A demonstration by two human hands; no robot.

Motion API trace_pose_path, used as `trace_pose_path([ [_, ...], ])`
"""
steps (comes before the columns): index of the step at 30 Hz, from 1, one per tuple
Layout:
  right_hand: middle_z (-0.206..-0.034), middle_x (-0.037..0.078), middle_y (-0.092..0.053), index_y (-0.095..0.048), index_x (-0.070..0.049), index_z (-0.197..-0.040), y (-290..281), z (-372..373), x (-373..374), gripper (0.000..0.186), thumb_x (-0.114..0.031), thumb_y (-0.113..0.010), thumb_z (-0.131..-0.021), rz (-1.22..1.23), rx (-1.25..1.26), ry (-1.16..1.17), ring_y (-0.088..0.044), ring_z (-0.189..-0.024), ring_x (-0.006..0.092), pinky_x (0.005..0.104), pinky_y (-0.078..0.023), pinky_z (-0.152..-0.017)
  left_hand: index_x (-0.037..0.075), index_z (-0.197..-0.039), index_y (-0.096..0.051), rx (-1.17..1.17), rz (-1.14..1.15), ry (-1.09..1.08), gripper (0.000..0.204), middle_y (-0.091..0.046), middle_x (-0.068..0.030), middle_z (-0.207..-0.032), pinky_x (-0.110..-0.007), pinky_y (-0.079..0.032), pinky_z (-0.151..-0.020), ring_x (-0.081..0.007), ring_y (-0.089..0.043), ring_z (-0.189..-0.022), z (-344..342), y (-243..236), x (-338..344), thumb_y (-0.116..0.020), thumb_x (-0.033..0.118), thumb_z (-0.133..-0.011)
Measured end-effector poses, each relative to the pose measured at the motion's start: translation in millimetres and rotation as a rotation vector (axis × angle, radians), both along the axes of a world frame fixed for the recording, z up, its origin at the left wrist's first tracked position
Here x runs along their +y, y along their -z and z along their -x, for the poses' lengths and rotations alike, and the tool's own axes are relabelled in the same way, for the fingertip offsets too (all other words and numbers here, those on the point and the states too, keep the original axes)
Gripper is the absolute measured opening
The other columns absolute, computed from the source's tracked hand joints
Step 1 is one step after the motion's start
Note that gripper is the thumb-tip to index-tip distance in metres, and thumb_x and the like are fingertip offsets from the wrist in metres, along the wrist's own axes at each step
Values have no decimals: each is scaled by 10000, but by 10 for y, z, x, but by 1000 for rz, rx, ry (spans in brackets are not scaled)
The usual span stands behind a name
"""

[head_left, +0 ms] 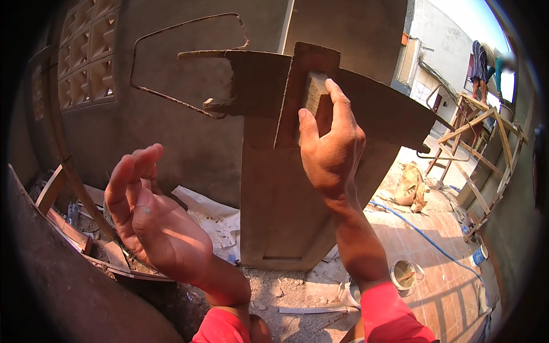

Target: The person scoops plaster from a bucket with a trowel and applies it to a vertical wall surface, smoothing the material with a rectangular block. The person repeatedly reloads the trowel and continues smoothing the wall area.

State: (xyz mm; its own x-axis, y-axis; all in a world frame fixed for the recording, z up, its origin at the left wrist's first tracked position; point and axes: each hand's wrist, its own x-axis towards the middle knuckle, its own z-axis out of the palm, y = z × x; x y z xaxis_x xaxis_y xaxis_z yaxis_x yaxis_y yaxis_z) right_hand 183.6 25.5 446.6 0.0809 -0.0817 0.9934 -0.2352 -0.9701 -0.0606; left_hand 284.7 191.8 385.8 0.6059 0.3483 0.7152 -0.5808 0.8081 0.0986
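Note:
My right hand point(334, 151) is wrapped round the wooden handle of a plastering float point(296, 86). The float's flat board lies against a strip of grey mortar point(257, 83), a horizontal band across the upper part of a plastered pillar point(280, 188). How firmly the board touches is hard to see. To the left and lower, my left hand point(163, 223) is raised with palm up and fingers apart, holding nothing. A bent metal rod point(132, 63) loops out at the band's left end, near a wooden batten's tip point(206, 54).
A person point(483, 68) stands on a wooden scaffold point(492, 137) at far right. Below are a bucket point(404, 275), a blue hose point(426, 234) and a crumpled paper sack point(410, 186). Wood scraps and rubble point(114, 254) lie at left beside a curved wall point(74, 291).

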Motion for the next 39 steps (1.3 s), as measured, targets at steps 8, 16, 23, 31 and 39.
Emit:
trace_pose_path([
  [8, -954, 203, -603, -469, 43, -1270, -9, -976, 531, 537, -68, -693, -794, 52, 95, -184, -623, -855, 387, 447, -525, -760, 42, -1283, -545, -51, 11, -120, 436, -626, -184, -1162, -479, -357, -1023, -353, -541, -1151, 12, 54, 323, -431, 163, -880],
  [16, -1204, 177, -605, -305, 32, -1440, 65, -75, 403, 622, -112, -617, -921, -633, 57, -1478, -615, -1076, 190, 311, -502, -904, 10, -1294, -519, -260, 48, 19, 413, -605, -163, -1240, -473, -331, -1059, -406, -490, -1218, 55, 84, 482, -397, 127, -917],
  [23, -1205, 140, -594, -337, 16, -1406, 1149, 1107, -334, 508, -145, -530, -964, -860, -398, -1538, -615, -1057, 205, 322, -525, -886, -14, -1285, -514, -300, 9, 98, 399, -592, -189, -1250, -488, -322, -1073, -424, -481, -1219, 104, 33, 401, -388, 134, -937],
  [31, -1192, 142, -595, -425, 0, -1346, 1806, 1542, -865, 409, -169, -469, -976, -858, -538, -1102, -626, -1035, 242, 363, -550, -862, -43, -1302, -497, -336, -75, 288, 428, -550, -238, -1296, -499, -298, -1090, -453, -445, -1252, 162, -82, 349, -382, 161, -944],
  [39, -1183, 136, -599, -471, -20, -1324, 1762, 1432, -1287, 363, -146, -417, -988, -582, -575, -1101, -623, -1042, 249, 396, -550, -869, -57, -1332, -465, 19, 18, 14, 495, -478, -273, -1360, -531, -233, -1123, -488, -363, -1305, 724, -395, 15, -420, 199, -911],
])
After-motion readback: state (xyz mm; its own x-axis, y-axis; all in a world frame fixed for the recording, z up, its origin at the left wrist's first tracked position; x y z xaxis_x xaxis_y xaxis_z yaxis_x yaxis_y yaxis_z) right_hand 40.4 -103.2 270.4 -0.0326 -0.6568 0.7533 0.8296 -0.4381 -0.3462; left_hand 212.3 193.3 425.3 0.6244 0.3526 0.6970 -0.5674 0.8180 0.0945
